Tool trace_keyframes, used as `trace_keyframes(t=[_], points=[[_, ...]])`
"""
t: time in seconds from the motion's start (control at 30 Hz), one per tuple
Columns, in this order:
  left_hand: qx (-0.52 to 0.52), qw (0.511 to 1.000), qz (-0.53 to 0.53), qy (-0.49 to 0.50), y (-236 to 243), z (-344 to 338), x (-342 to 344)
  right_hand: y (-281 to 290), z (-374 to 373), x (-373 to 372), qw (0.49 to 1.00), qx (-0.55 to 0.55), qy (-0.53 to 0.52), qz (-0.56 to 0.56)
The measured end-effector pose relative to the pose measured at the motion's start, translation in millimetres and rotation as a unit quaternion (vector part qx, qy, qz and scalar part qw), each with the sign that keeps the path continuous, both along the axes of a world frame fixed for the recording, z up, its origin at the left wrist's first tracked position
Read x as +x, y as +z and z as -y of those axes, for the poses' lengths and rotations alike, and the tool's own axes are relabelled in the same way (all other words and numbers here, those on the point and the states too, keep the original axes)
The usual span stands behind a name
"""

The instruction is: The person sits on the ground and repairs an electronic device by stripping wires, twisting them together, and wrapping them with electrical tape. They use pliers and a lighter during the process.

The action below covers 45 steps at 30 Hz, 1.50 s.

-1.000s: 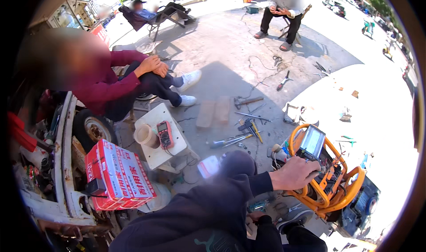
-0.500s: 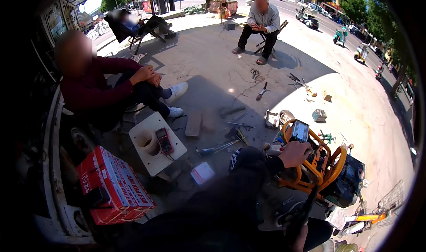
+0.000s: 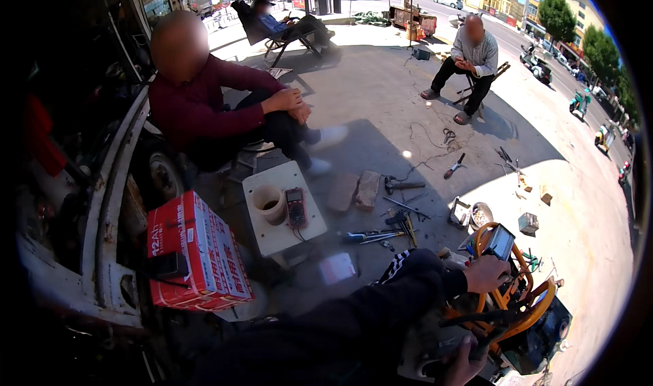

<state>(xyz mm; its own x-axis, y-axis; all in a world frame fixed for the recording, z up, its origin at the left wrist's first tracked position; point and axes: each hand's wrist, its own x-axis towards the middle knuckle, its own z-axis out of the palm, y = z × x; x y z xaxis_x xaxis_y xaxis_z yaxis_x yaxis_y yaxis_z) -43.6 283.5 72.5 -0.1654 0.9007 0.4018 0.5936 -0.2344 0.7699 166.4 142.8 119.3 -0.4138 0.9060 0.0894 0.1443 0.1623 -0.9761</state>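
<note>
An orange tubular-framed machine (image 3: 546,303) stands at the lower right, with a silver finned box (image 3: 500,242) on its top. My left hand (image 3: 486,274) reaches over the near side of the frame, next to the finned box, with fingers curled closed. What those fingers grip is hidden. Lower down and closer to me, my right hand (image 3: 464,364) is closed round a long black-handled tool (image 3: 480,348). This tool's far part lies against the dark area by the frame and cannot be made out clearly.
Left of me, a cream board (image 3: 273,238) carries a beige cup (image 3: 269,206) and a multimeter (image 3: 296,208). A red carton (image 3: 194,250) stands nearer. Pliers (image 3: 406,228), a hammer (image 3: 405,183) and bricks (image 3: 368,190) lie on the ground. Several people sit around.
The view has swung left, so the scene sits further right and lower. My left hand stays at the machine's frame. The black-handled tool in my right hand has tilted toward the frame.
</note>
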Motion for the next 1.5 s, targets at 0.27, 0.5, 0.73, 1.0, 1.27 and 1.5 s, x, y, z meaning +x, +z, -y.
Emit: trace_keyframes(t=[0.27, 0.5, 0.73, 1.0, 1.27, 1.5], points=[[-0.015, 0.998, 0.054, 0.008, 5, 5, 3, 10, -11, 1, 0.994, 0.027, -0.102, 0.002], [-0.006, 0.989, 0.141, 0.033, 5, 8, -1, -46, -49, -39, 0.997, -0.040, -0.039, -0.049], [0.028, 0.989, 0.142, 0.039, 4, -4, 8, -35, -77, -73, 0.991, 0.055, -0.105, -0.056], [-0.009, 0.989, 0.145, -0.004, 10, 7, -11, 26, -49, -32, 0.974, 0.012, -0.210, -0.083], [-0.016, 0.983, 0.173, -0.064, -2, 10, -17, 18, -74, -12, 0.890, -0.437, -0.022, -0.125], [-0.019, 0.987, 0.148, -0.068, 3, 9, -23, 20, -97, -29, 0.909, -0.408, 0.020, -0.081]])
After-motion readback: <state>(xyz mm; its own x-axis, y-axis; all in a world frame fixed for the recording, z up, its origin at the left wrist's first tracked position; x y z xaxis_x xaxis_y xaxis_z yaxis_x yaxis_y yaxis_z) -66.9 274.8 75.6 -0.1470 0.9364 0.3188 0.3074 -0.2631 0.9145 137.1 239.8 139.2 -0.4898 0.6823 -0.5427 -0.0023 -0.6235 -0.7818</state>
